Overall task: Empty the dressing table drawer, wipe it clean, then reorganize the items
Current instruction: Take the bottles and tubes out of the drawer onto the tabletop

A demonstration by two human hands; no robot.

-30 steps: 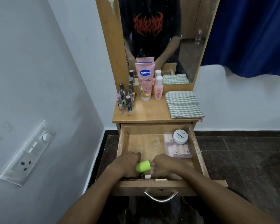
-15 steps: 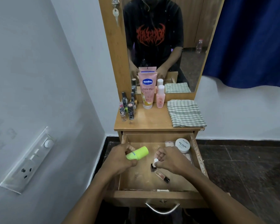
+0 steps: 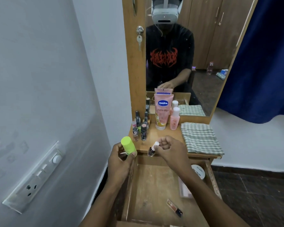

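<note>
Now left hand [image 3: 120,163] grips lime-green tube [image 3: 127,145]; drawer [image 3: 156,190] dusty, scuffed.

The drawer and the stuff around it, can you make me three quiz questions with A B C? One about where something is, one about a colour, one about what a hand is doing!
1. Where does the folded cloth lie?
A. in the drawer
B. on the tabletop
C. on the floor

2. What colour is the bottle in the left hand?
A. green
B. blue
C. red

3. What is the right hand doing?
A. lying flat
B. pulling the handle
C. pinching a nail polish

Answers: 1 B, the cloth sits right of the pink tube. 2 A, it is bright lime. 3 C, fingers grip its white cap above the drawer.
</note>
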